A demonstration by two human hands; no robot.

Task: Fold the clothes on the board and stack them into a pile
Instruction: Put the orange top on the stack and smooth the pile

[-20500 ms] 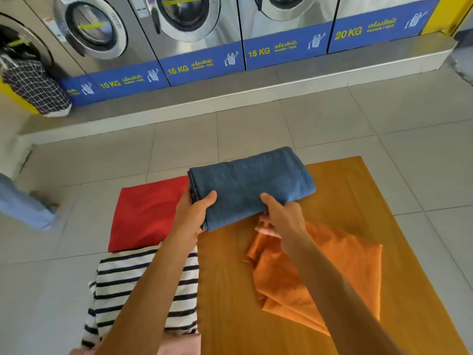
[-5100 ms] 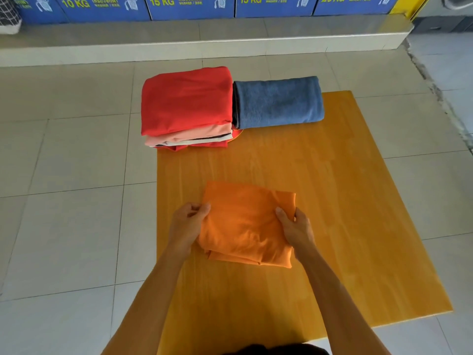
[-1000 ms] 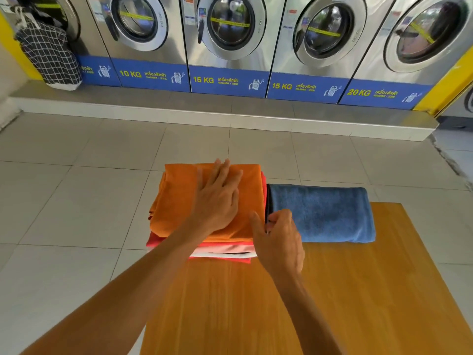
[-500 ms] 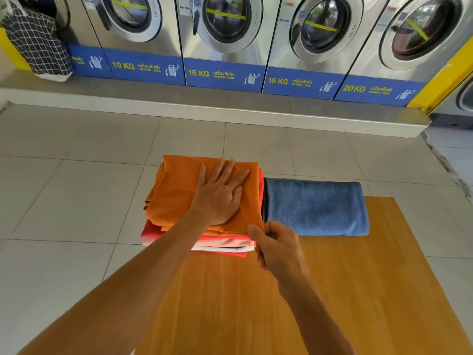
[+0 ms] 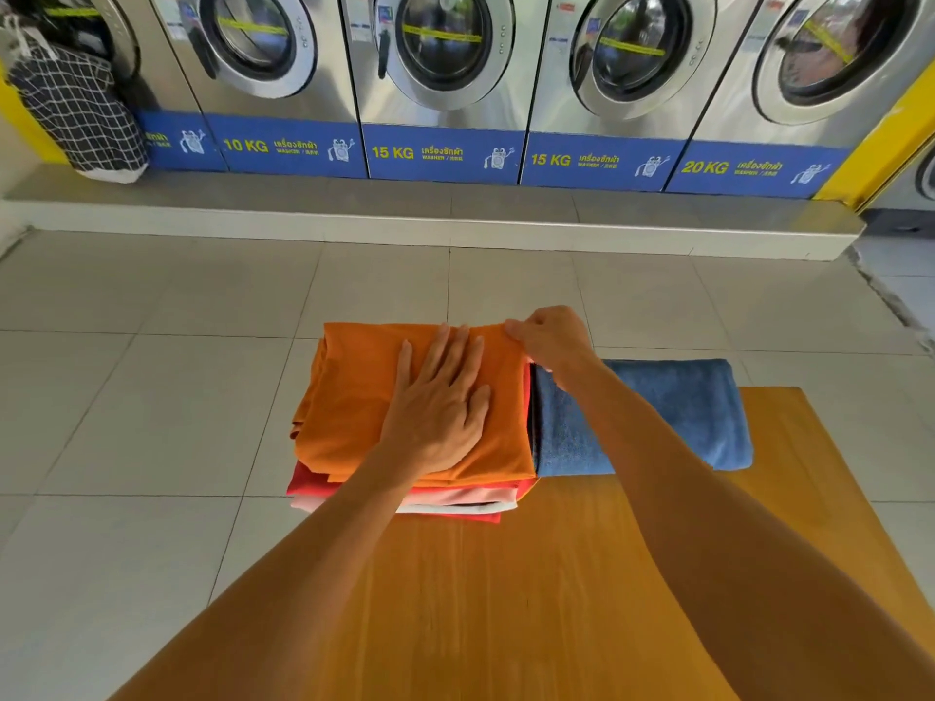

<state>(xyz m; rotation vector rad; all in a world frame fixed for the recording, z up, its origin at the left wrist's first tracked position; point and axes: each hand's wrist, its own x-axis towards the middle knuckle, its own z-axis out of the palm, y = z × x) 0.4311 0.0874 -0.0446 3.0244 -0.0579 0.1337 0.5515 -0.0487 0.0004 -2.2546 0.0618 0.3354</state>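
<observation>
A folded orange cloth (image 5: 354, 397) tops a pile of folded clothes (image 5: 455, 500) in red, pink and white at the far left corner of the wooden board (image 5: 531, 599). My left hand (image 5: 437, 409) lies flat on the orange cloth, fingers spread. My right hand (image 5: 551, 341) pinches the cloth's far right corner between thumb and fingers. A folded blue towel (image 5: 678, 412) rests on the board right beside the pile, touching it, partly hidden by my right forearm.
The board lies on a tiled floor (image 5: 152, 397). A raised step (image 5: 430, 220) carries a row of washing machines (image 5: 445, 68) at the back. A checked bag (image 5: 76, 108) hangs at the far left.
My right hand has moved from the pile's near right corner to the orange cloth's far right corner and pinched it. My left hand stays flat on top.
</observation>
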